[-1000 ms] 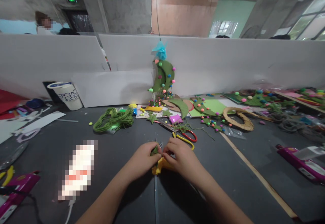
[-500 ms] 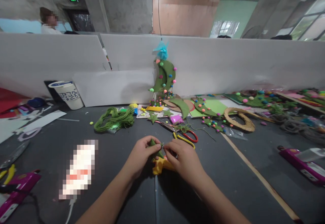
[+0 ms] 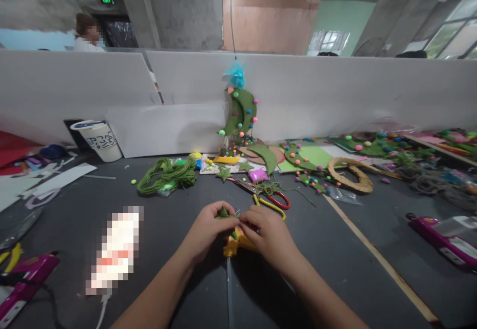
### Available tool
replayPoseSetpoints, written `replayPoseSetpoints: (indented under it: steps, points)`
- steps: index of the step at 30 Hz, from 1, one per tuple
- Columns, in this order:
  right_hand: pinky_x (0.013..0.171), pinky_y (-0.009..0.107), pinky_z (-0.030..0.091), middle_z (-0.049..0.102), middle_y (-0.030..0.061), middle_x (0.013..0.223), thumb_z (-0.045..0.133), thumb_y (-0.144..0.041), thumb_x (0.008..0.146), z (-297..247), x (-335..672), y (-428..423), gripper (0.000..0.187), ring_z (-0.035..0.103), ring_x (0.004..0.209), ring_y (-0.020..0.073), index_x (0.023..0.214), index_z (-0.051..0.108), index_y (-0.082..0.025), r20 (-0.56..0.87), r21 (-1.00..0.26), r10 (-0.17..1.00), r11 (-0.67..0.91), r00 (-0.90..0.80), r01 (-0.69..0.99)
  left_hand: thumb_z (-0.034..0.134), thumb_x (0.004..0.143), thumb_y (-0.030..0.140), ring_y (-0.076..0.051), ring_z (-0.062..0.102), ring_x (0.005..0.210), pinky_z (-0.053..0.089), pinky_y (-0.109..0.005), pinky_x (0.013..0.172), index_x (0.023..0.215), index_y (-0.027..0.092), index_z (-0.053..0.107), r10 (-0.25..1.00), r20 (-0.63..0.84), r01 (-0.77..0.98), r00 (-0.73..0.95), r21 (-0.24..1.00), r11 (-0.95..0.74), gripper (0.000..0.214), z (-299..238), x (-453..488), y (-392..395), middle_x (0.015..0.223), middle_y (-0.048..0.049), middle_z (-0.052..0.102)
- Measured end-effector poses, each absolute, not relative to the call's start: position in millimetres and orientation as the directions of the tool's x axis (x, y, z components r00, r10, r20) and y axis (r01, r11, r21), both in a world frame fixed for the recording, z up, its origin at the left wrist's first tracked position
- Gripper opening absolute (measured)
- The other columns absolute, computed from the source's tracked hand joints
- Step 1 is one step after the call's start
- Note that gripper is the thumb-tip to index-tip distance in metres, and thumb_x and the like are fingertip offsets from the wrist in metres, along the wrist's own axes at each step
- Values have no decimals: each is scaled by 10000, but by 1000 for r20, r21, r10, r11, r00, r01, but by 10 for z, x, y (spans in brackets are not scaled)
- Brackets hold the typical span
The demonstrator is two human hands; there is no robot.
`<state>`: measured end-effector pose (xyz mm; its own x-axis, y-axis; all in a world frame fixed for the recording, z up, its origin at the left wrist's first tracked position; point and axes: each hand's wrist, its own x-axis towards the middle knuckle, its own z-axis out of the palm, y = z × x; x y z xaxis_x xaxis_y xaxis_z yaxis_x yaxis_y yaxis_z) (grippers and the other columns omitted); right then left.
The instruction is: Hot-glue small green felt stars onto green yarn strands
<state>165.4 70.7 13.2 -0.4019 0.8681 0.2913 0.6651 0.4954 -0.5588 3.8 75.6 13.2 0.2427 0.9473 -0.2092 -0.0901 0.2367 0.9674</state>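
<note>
My left hand (image 3: 206, 229) and my right hand (image 3: 267, 232) meet over the dark table (image 3: 179, 269), just in front of me. Both pinch a small green felt star (image 3: 224, 213) between their fingertips. Under my right hand lies a yellow glue gun (image 3: 234, 243), partly covered by the palm. A thin clear glue stick (image 3: 228, 289) runs from it toward me. Scissors with red and yellow handles (image 3: 274, 201) lie just beyond my right hand.
A bundle of green cord (image 3: 167, 176) lies ahead on the left. A green felt crescent with coloured pompoms (image 3: 241, 113) leans on the white partition (image 3: 335, 95). A rattan ring (image 3: 350, 175), a paper cup (image 3: 97, 140) and magenta packages (image 3: 441, 242) lie around.
The green star has turned in my fingers and now sits a little higher. Both hands stay in place. The person behind the partition has moved to the right.
</note>
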Motion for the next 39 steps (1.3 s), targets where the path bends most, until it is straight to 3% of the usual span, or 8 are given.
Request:
replayPoseSetpoints:
  steps: [5,9,18,22,27,34,39]
  points:
    - [602,214,326,552,7,699,535,-187,838,118,1643,693,125,508,673,125,758,631,-185,316,-549,867,499,-386,671,606,705,218,-96,494,566,394,-219,532,772,170,548,954,-150,-130,259,973,189,101,127,33,757,653,26,529]
    - [601,219,318,547,14,701,523,-182,841,107,1621,664,140,499,672,129,744,624,-178,344,-492,857,513,-384,703,644,670,185,-98,506,619,400,-214,580,756,171,539,966,-128,-110,225,982,156,136,128,36,758,676,30,534]
    - [597,217,318,534,2,689,519,-200,852,120,1631,687,147,500,671,121,762,635,-186,327,-537,850,526,-413,659,632,674,194,-87,462,528,355,-194,470,733,159,549,923,-213,-182,319,943,280,108,157,4,763,621,25,500]
    - [574,198,310,510,-25,649,552,-201,837,186,1707,715,148,494,647,99,710,626,-184,257,-615,813,555,-522,561,632,661,189,-82,449,514,339,-193,470,706,149,584,866,-207,-59,456,963,262,77,250,-70,769,610,17,515]
    - [590,191,312,509,-28,691,572,-200,827,256,1798,724,126,483,676,95,712,622,-181,235,-600,754,609,-614,519,631,639,170,-89,449,550,331,-196,504,707,146,600,788,-255,141,560,967,212,78,270,-128,789,624,18,539]
    - [600,196,318,534,-10,739,549,-217,843,260,1810,713,116,486,705,107,773,636,-188,222,-515,742,640,-633,570,621,627,191,-97,446,561,326,-204,520,696,150,602,809,-270,302,523,946,121,83,190,-112,815,602,33,509]
    - [593,196,319,538,-5,736,546,-198,840,237,1799,720,109,487,703,110,762,622,-185,227,-469,744,649,-628,599,620,611,194,-108,475,538,357,-214,501,686,149,592,822,-325,315,468,930,189,91,139,-82,811,601,21,515]
